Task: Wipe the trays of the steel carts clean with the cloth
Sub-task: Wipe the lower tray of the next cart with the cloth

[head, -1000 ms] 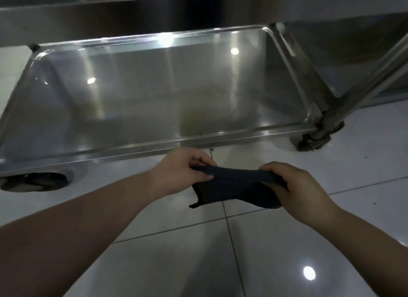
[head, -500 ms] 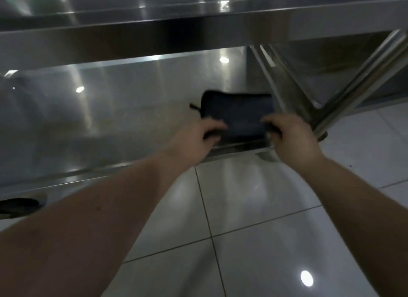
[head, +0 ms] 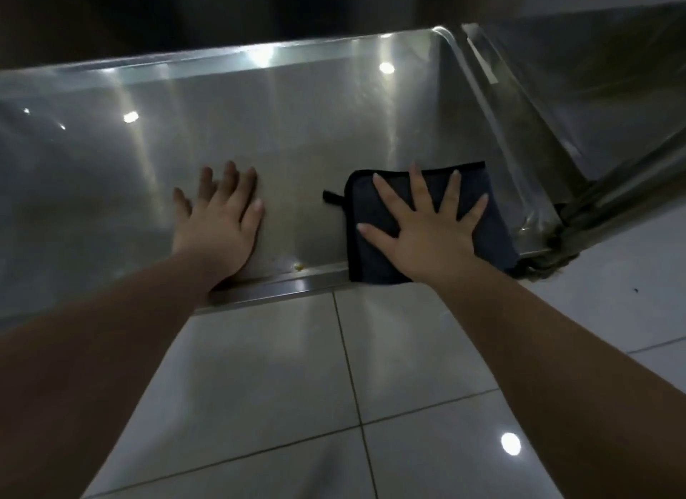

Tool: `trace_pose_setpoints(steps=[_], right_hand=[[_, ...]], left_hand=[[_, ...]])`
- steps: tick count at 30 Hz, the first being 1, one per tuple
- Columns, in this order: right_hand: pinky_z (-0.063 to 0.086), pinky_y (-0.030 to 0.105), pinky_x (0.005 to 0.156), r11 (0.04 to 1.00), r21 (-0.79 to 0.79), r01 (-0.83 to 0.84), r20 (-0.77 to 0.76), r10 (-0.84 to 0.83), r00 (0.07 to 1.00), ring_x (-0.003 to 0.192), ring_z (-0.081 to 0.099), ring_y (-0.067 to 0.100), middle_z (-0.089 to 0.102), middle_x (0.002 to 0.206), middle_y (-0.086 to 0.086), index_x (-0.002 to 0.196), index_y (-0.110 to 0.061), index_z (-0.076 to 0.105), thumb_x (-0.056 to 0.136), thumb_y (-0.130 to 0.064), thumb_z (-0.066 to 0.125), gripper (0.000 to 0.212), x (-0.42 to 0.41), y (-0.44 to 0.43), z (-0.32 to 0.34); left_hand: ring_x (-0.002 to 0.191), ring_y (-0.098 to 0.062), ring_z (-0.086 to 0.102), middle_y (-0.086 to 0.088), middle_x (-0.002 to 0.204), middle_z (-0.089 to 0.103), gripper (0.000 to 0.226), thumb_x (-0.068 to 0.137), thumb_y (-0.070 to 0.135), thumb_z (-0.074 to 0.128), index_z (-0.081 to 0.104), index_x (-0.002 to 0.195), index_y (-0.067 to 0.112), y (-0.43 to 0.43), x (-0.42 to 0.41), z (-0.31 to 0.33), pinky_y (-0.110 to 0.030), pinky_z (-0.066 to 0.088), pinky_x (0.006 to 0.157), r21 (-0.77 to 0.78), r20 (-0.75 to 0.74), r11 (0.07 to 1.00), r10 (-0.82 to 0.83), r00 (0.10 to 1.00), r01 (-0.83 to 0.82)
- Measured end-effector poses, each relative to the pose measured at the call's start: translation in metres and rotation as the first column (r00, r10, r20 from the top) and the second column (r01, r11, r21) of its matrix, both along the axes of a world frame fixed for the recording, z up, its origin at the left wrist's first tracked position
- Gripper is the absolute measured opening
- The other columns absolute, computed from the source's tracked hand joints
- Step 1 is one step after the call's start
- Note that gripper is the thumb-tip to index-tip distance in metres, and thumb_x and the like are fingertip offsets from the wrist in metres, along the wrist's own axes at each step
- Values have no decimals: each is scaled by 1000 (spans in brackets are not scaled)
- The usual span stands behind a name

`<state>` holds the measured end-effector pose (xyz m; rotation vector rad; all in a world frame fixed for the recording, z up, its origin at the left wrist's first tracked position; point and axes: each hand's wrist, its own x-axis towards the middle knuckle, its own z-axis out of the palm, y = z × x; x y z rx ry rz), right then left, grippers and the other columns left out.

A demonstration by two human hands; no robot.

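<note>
The dark folded cloth [head: 427,216] lies flat in the right near corner of the steel tray [head: 297,127], its near edge over the rim, pressed under the right hand [head: 427,231] with fingers spread straight, while the left hand [head: 219,220] rests flat, fingers straight, on bare steel beside what may be crumbs [head: 297,265], above the tiled floor [head: 297,387].

cloth [head: 367,261] now flat in tray [head: 297,127], under right hand [head: 427,238] alone

Nothing readable from where I'm sitting, honestly: no lettering, brand or number I can make out on the steel tray [head: 297,134] or the dark cloth [head: 371,257].
</note>
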<state>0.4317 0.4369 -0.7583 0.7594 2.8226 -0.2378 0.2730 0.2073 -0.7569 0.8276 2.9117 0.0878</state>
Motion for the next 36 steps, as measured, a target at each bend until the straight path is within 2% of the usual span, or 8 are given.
trace_pose_setpoints(steps=[4, 9, 16, 21, 26, 30, 32, 36], right_hand=[[-17, 74, 102, 996, 1, 87, -23, -86, 996, 144, -22, 44, -18, 162, -12, 140, -64, -14, 63, -97, 0, 85, -58, 47, -3], [-10, 76, 104, 985, 77, 152, -18, -151, 988, 144, -15, 47, -12, 163, -8, 147, -57, -5, 71, -92, 5, 84, -117, 71, 1], [-16, 74, 101, 973, 81, -218, -124, 227, 966, 144, -15, 50, -5, 164, -7, 147, -57, 1, 71, -89, 4, 82, -124, -35, -10], [-14, 70, 106, 966, 100, -238, -178, 253, 951, 146, -12, 43, -1, 164, -9, 146, -58, 2, 76, -86, 6, 76, -98, -45, -16], [-10, 69, 109, 993, 87, -86, -91, 94, 991, 148, -11, 39, -5, 163, -13, 146, -60, 3, 77, -88, 14, 75, -119, 35, -3], [-6, 69, 112, 992, 98, 76, -36, -73, 997, 148, -7, 39, -3, 164, -13, 147, -58, 1, 75, -90, 9, 79, -95, 110, 2], [-7, 68, 112, 989, 133, 64, -2, -65, 998, 148, -7, 41, -5, 164, -12, 146, -59, -2, 72, -91, 3, 81, -74, 123, 2], [-10, 64, 113, 990, 138, 23, -67, -14, 998, 148, -6, 41, -3, 164, -10, 147, -58, -1, 71, -92, 1, 83, -28, 113, 1]], left_hand=[[149, -27, 10, 1, 164, 12, 55, 102, 43, 22, 17, 155, 29, 3, 1, -7, -57, 7, 117, 19, -48, 1000, -1, 999, 2], [150, -25, 8, 3, 164, 10, 57, 100, 46, 19, 14, 155, 32, 10, -5, -12, -55, 5, 118, 21, -47, 1000, 19, 999, -18], [150, -24, 5, 3, 164, 8, 57, 101, 44, 17, 10, 156, 30, 6, -6, -13, -54, 4, 119, 18, -61, 999, 40, 997, -39], [150, -23, 3, 4, 164, 5, 59, 100, 45, 16, 6, 156, 31, 5, -5, -13, -54, 2, 119, 10, -51, 999, 47, 998, -47], [150, -24, 7, 3, 164, 9, 57, 101, 44, 22, 12, 155, 33, 8, -8, -11, -54, 4, 119, 56, -57, 997, 60, 997, -57], [150, -22, 5, 5, 164, 7, 57, 101, 45, 21, 11, 155, 34, 8, -10, -11, -53, 2, 119, 62, -49, 996, 61, 997, -58], [150, -23, 7, 4, 164, 9, 56, 101, 44, 23, 13, 155, 33, 7, -8, -11, -54, 3, 119, 72, -59, 996, 59, 997, -54], [149, -25, 11, 2, 163, 13, 56, 101, 43, 25, 17, 155, 31, 8, -4, -11, -55, 6, 118, 74, -76, 996, 61, 995, -56]])
